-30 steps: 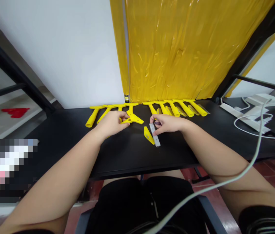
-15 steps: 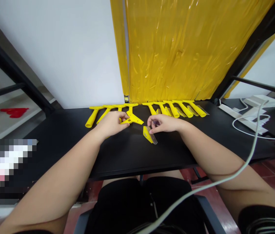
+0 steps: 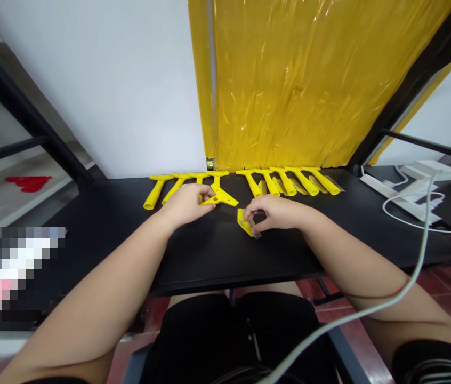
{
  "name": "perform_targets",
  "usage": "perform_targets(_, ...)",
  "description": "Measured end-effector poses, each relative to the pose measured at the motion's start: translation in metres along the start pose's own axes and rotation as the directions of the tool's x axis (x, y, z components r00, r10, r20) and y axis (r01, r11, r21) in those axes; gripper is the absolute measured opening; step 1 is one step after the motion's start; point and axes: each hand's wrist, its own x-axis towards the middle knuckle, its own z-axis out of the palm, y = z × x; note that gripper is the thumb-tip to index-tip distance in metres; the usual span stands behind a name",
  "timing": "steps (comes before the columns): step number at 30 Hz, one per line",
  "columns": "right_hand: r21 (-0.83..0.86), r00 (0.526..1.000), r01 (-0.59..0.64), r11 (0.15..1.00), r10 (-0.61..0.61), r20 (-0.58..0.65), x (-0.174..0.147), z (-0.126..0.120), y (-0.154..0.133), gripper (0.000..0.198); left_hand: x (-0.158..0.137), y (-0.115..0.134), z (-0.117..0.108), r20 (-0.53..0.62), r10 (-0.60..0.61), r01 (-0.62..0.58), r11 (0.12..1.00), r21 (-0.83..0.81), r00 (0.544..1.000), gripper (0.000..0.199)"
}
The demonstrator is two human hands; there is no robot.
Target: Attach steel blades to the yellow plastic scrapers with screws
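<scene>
My left hand [image 3: 187, 205] pinches a yellow scraper handle [image 3: 225, 197], its flared, Y-shaped head pointing right above the black table. Part of this handle is hidden by the fingers. To the right, my right hand [image 3: 279, 213] has its thumb and index finger curled over a scraper blade [image 3: 244, 223], a metal strip with a yellow plate, lying flat at the middle of the table. The fingertips meet its upper and lower parts and cover much of the metal.
Several yellow handles [image 3: 154, 194] lie in a row at the back left. Several more handles [image 3: 305, 181], with blade pieces among them, are at the back right. White boxes and cables [image 3: 421, 186] sit at the right; a pale cable [image 3: 369, 304] crosses before my right arm.
My right hand has come down slightly, its fingers moving from beside the scraper blade onto it. My left hand keeps the scraper handle in almost the same place. The view has shifted slightly.
</scene>
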Motion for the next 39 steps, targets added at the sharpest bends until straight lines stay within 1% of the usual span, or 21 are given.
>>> perform_targets(3, -0.067, 0.999, 0.032, 0.997, -0.03, 0.026, -0.005, 0.002, -0.005, 0.03, 0.001, -0.001, 0.0, 0.017, -0.004, 0.004, 1.0, 0.014, 1.0, 0.034)
perform_targets(6, -0.123, 0.999, 0.035, 0.992, -0.03, 0.041, -0.011, 0.006, -0.012, 0.032, 0.002, -0.001, 0.0, 0.026, -0.001, 0.001, 1.0, 0.02, 1.0, 0.035)
perform_targets(9, -0.129, 0.999, 0.039, 0.991, -0.036, 0.026, -0.016, 0.011, -0.017, 0.029, 0.001, -0.001, -0.001, 0.03, -0.003, 0.002, 1.0, 0.025, 1.0, 0.034)
perform_targets(12, -0.146, 0.999, 0.042, 0.988, -0.04, 0.022, -0.016, 0.014, -0.018, 0.031, 0.001, 0.0, -0.003, 0.031, -0.003, 0.002, 0.999, 0.041, 1.0, 0.034)
perform_targets(15, -0.183, 1.0, 0.012, 0.983, -0.011, 0.005, -0.013, 0.014, -0.018, 0.033, 0.001, 0.0, -0.003, 0.026, -0.003, 0.002, 0.999, 0.043, 1.0, 0.034)
perform_targets(21, -0.287, 0.998, -0.06, 0.956, 0.052, -0.033, 0.002, 0.008, -0.011, 0.033, 0.002, -0.004, -0.003, 0.015, -0.015, 0.015, 0.999, 0.041, 1.0, 0.035)
perform_targets(24, -0.319, 0.996, -0.086, 0.944, 0.074, -0.051, 0.014, 0.004, 0.001, 0.035, 0.002, -0.007, -0.003, 0.009, -0.012, 0.012, 0.999, 0.034, 1.0, 0.034)
perform_targets(27, -0.357, 0.996, -0.081, 0.931, 0.063, -0.062, 0.025, 0.0, 0.014, 0.038, 0.003, -0.01, -0.003, -0.003, 0.0, 0.0, 0.999, 0.034, 1.0, 0.034)
perform_targets(31, -0.401, 0.993, -0.111, 0.909, 0.086, -0.079, 0.039, -0.006, 0.025, 0.037, 0.005, -0.012, -0.002, 0.001, -0.006, 0.006, 0.999, 0.032, 1.0, 0.034)
perform_targets(39, -0.45, 0.983, -0.184, 0.874, 0.172, -0.068, 0.058, -0.015, 0.029, 0.04, 0.004, -0.014, 0.001, 0.001, -0.008, 0.008, 1.0, 0.016, 1.0, 0.034)
